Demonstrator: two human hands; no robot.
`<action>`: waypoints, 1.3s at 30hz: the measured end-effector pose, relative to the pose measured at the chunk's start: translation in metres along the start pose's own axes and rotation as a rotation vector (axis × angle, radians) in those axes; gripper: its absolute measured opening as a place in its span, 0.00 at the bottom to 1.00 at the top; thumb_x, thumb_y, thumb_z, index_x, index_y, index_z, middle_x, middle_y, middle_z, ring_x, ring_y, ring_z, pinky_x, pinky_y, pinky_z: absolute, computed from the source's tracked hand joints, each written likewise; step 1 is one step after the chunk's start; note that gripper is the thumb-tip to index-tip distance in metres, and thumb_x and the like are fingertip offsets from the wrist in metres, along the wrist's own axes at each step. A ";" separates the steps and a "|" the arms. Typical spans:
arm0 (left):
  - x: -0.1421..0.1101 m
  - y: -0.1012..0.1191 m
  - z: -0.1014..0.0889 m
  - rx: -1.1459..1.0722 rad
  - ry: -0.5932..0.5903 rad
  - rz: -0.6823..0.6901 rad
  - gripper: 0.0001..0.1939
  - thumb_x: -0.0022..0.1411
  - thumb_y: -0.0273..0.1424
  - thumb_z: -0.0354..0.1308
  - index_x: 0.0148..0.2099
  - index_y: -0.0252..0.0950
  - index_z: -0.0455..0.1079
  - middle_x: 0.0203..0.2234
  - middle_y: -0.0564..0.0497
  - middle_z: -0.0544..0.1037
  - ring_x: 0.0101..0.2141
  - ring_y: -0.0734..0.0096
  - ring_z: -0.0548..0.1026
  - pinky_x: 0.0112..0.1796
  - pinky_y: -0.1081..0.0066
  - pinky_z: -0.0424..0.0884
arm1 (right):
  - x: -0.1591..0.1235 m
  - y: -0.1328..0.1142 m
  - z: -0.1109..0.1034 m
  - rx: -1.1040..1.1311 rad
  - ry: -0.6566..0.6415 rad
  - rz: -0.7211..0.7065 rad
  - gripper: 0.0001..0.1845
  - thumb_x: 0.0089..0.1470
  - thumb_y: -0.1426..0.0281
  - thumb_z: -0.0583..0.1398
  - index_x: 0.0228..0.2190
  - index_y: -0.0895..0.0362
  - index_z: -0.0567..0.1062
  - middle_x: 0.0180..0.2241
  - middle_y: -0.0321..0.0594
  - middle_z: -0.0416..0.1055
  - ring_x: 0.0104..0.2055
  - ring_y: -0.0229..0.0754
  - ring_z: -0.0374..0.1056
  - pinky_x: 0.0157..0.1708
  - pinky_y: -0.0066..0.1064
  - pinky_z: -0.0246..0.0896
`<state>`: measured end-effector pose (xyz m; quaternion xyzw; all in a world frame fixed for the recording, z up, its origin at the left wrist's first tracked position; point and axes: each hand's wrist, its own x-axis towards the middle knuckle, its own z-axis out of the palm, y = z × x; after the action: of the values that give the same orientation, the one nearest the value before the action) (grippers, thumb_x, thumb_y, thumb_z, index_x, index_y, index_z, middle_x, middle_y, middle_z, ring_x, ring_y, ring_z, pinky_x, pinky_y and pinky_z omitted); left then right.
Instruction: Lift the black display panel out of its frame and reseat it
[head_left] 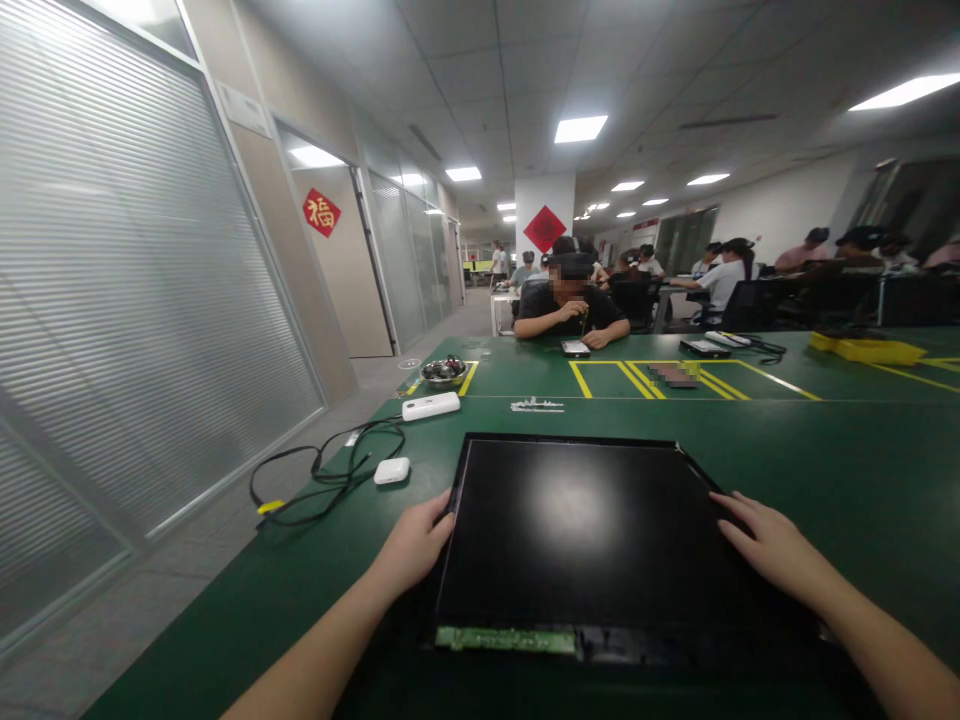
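Observation:
In front of me, over the green table, is a black LCD screen panel (577, 540) with a thin dark frame. A strip of green circuit board (506, 640) shows along its near edge, and the screen reflects a bright spot of light. My left hand (416, 540) grips the panel's left edge, with the thumb by the rim and the other fingers partly hidden. On the opposite side, my right hand (769, 545) holds the right edge, thumb and fingers against the frame. The underside of the panel is hidden.
Left of the panel lie a white power strip (431, 406), looped black cables (330, 480) and a small white case (391, 471). Beyond are small silvery parts (537, 405), a metal bowl (444, 372) and a yellow tray (874, 348). A person (570, 300) sits across the table.

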<state>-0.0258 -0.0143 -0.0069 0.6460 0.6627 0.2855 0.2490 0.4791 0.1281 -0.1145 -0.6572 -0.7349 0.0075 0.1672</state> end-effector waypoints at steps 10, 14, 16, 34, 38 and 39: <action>-0.003 0.023 0.015 -1.033 0.205 -0.393 0.26 0.63 0.24 0.58 0.62 0.38 0.70 0.29 0.50 0.85 0.24 0.69 0.80 0.28 0.74 0.75 | 0.000 -0.001 -0.009 0.043 -0.009 -0.017 0.30 0.58 0.57 0.52 0.54 0.58 0.76 0.58 0.51 0.71 0.62 0.55 0.65 0.62 0.47 0.58; -0.003 0.025 0.013 -1.075 0.244 -0.443 0.25 0.65 0.24 0.57 0.64 0.36 0.67 0.27 0.49 0.85 0.22 0.71 0.79 0.25 0.76 0.74 | -0.001 -0.003 -0.009 0.037 0.007 -0.022 0.29 0.58 0.58 0.52 0.54 0.58 0.77 0.56 0.52 0.72 0.61 0.56 0.65 0.62 0.48 0.59; -0.003 0.024 0.012 -1.085 0.241 -0.441 0.28 0.66 0.24 0.56 0.67 0.37 0.64 0.25 0.50 0.84 0.21 0.71 0.79 0.24 0.76 0.74 | 0.000 -0.003 -0.008 0.026 0.003 -0.014 0.29 0.58 0.58 0.51 0.54 0.58 0.76 0.57 0.53 0.71 0.62 0.56 0.65 0.61 0.48 0.59; -0.001 0.011 0.019 -1.123 0.188 -0.448 0.29 0.59 0.29 0.64 0.63 0.39 0.68 0.25 0.50 0.84 0.22 0.67 0.79 0.26 0.71 0.74 | 0.002 0.007 0.003 0.063 0.002 -0.016 0.31 0.59 0.55 0.51 0.55 0.58 0.76 0.59 0.55 0.69 0.63 0.57 0.62 0.62 0.51 0.57; -0.005 0.018 0.015 -1.048 0.106 -0.452 0.21 0.58 0.33 0.65 0.54 0.36 0.75 0.33 0.47 0.85 0.32 0.62 0.82 0.32 0.69 0.75 | 0.001 0.005 0.002 0.086 0.006 -0.007 0.30 0.58 0.55 0.52 0.54 0.56 0.76 0.59 0.53 0.70 0.63 0.58 0.63 0.62 0.52 0.58; -0.006 0.020 0.014 -1.035 0.077 -0.452 0.19 0.57 0.33 0.65 0.52 0.36 0.76 0.33 0.47 0.85 0.32 0.61 0.82 0.33 0.69 0.75 | 0.000 0.004 0.002 0.088 0.009 -0.002 0.30 0.58 0.55 0.52 0.55 0.56 0.76 0.59 0.53 0.70 0.63 0.58 0.63 0.61 0.52 0.58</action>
<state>-0.0011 -0.0194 -0.0029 0.2708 0.5666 0.5362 0.5640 0.4824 0.1291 -0.1170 -0.6487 -0.7336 0.0366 0.1993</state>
